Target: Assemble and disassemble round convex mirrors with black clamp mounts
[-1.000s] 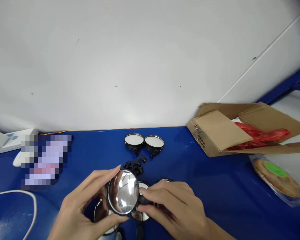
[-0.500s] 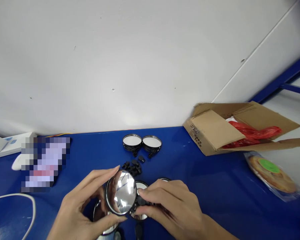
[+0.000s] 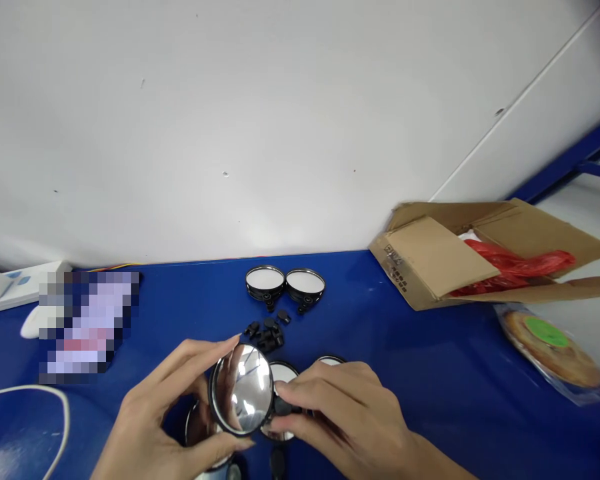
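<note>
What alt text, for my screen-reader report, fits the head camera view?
Left hand holds a round mirror up; right hand touches a black fitting beside it, over a blue table. Small black parts, two more mirrors and an open cardboard box lie beyond.

I'm cradling the round mirror [image 3: 241,389] in my left hand [image 3: 153,427], fingers [image 3: 200,357] along its upper rim and thumb [image 3: 225,448] under its lower rim, while my right hand [image 3: 345,413] is curling in from the mirror's right side, fingertips [image 3: 286,419] pressing behind its edge.

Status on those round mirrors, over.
Left hand holding convex mirror by rim. Right hand on black mount of second mirror. Loose black fittings just beyond.
</note>
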Demonstrator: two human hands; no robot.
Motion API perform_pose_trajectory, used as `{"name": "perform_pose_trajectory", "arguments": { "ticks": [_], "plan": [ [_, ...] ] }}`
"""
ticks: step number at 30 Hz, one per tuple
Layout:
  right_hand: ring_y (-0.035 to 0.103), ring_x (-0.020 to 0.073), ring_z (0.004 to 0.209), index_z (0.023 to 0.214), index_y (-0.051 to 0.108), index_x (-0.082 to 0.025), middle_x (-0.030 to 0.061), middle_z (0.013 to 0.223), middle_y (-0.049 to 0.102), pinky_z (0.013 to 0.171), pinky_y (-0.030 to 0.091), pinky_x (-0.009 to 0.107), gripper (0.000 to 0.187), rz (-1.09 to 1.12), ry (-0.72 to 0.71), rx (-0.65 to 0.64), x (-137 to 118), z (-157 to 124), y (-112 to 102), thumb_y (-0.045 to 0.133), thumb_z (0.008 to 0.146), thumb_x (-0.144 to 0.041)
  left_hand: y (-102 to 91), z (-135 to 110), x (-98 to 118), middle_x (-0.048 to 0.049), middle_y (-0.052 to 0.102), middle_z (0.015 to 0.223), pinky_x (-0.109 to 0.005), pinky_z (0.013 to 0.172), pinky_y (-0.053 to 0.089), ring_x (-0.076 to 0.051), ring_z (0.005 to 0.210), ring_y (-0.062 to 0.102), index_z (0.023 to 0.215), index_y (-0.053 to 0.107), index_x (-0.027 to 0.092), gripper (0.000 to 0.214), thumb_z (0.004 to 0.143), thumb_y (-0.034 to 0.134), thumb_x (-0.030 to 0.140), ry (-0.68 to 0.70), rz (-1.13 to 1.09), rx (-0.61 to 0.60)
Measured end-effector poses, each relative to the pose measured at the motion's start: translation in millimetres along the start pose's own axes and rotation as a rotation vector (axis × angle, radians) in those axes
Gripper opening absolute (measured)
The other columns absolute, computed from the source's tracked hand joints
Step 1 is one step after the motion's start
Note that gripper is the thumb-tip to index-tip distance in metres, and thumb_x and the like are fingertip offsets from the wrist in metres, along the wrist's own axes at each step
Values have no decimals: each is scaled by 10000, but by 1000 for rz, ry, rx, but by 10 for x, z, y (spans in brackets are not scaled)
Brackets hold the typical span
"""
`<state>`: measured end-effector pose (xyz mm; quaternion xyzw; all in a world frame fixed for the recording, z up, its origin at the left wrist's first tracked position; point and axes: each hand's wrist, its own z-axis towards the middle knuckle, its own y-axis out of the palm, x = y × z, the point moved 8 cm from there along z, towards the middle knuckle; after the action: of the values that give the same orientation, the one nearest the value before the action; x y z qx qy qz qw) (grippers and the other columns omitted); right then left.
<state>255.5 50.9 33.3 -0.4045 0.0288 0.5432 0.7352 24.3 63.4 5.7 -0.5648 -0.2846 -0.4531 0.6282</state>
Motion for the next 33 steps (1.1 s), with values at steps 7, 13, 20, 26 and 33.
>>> {"name": "perform_pose_trajectory", "arguments": {
  "ticks": [7, 13, 20, 26, 33],
  "plan": [
    [818, 121, 733, 1179, 773, -187, -24, 880, 837, 715, 592, 257, 145, 26, 7, -10, 9, 15, 4, 851, 1112, -288, 24, -46, -12, 16, 811, 1141, -243, 590, 683, -142, 662, 715, 1464, 830, 532, 730, 786, 1099, 501, -65, -75, 36],
    [824, 112, 750, 1189, 784, -195, -39, 887, 842, 724, 611, 248, 144, 48, 28, -5, -10, 38, -17, 863, 1102, -277, -1, -70, 8, 4, 770, 1132, -242, 608, 692, -174, 752, 758, 1460, 832, 529, 715, 793, 1090, 528, -59, -53, 67],
    [851, 128, 766, 1156, 796, -198, -28, 888, 867, 769, 651, 252, 141, -5, 11, 65, -53, 28, -64, 879, 1090, -290, 6, -86, 50, 37, 712, 1029, -253, 681, 685, -168, 774, 748, 1479, 798, 510, 748, 793, 1096, 507, 3, 6, 66],
    [851, 147, 782, 1174, 777, -178, -1, 913, 856, 777, 655, 274, 159, 30, -12, 33, -39, 26, -35, 887, 1078, -240, 14, -66, 52, 51, 728, 1066, -240, 781, 690, -158, 848, 775, 1468, 792, 536, 715, 814, 1082, 537, -8, 0, 38],
    [813, 136, 737, 1212, 763, -188, -9, 912, 841, 707, 610, 272, 170, 53, -42, -17, -8, 33, -25, 871, 1091, -241, -10, -62, 75, -6, 773, 1162, -318, 843, 746, -237, 963, 823, 1513, 794, 523, 712, 850, 1049, 568, 18, 25, 61]
  ]
}}
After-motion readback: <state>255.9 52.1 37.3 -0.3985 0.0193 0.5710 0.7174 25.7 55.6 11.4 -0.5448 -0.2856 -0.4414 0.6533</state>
